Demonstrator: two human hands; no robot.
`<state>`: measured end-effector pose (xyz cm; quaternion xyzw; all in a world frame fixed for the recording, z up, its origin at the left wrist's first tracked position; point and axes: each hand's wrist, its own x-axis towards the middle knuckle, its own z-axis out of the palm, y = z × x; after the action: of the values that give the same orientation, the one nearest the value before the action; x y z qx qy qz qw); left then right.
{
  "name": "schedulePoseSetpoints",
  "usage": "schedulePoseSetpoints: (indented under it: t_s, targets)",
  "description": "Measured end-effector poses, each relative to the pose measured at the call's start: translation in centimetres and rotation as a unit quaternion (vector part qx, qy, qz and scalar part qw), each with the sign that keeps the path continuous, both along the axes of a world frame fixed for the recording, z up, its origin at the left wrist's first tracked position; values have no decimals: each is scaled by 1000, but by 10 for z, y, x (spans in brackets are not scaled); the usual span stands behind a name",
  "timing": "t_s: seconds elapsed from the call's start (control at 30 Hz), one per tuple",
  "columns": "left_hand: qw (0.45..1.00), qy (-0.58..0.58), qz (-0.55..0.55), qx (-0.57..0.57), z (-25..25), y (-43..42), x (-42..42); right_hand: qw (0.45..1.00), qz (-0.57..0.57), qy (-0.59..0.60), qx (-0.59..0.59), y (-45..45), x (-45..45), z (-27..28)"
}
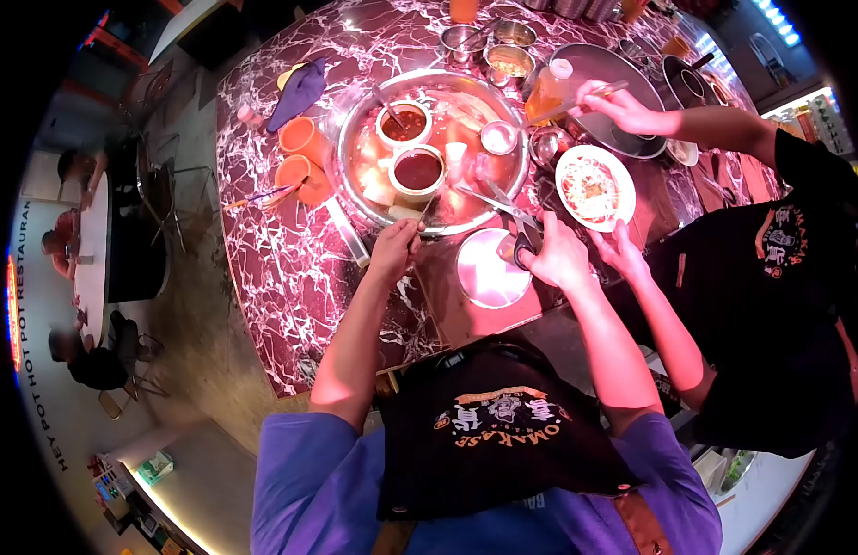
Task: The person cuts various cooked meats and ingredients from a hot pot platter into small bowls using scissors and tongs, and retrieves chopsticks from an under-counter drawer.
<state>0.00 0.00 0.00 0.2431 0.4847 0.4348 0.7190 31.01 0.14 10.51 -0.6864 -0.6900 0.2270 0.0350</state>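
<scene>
My right hand (560, 256) grips black-handled, shiny steel scissors (516, 213), tapered blades spread, at four o'clock on the wide, round silver metal pot (357, 192), while my left hand (398, 248) pinches a slim, straight utensil (432, 207) at six.

PLACE: restaurant | wall lettering (23, 250) — "HEY POT HOT POT RESTAURANT" | black apron (503, 444) — "OMAKASE"

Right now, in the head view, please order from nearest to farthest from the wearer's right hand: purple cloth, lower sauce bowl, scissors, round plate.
1. Scissors, held in the right hand.
2. Round plate, just left of the hand.
3. Lower sauce bowl, farther left and forward.
4. Purple cloth, at far upper left.
</scene>
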Motion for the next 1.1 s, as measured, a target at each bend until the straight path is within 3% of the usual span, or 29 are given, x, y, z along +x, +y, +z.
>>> schedulePoseSetpoints:
  t_s: [0.17,0.33,1.1]
  targets:
    - [999,-18,-29,19,0,-12,-15,997,57,-49,10,-2,-12,15]
    - [999,1,-38,25,1,-8,-20,993,95,-24,69,8,-21,14]
    - [999,-41,14,-12,-8,-45,-33,985,165,-53,21,18,-40,-14]
